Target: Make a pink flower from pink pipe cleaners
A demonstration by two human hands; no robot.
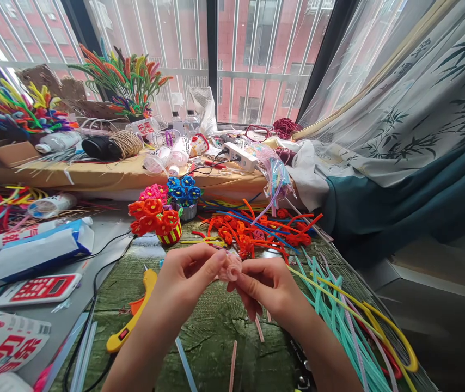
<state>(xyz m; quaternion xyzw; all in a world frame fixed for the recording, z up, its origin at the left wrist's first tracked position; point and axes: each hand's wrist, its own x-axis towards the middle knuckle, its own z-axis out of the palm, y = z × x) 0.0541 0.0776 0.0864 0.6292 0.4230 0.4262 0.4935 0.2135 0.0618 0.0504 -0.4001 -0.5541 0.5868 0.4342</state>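
Note:
A small pale pink fuzzy flower [231, 268] is held up over the middle of the green wooden table [212, 321]. My left hand [191, 272] pinches it from the left, thumb and fingertips pressed on its edge. From the right, my right hand [268, 283] grips its lower side between thumb and forefinger, the other fingers curled below. Short pink stem pieces [233, 365] lie on the table beneath my hands. A yellow glue gun [132, 318] rests beside my left forearm.
Behind my hands stand pots of orange flowers [151, 215] and blue flowers [184, 190]. Red pipe cleaner pieces [244, 231] are heaped beyond them to the right. Teal stems [330, 310] lie at the right, a calculator [38, 289] and a black cable [96, 283] at the left.

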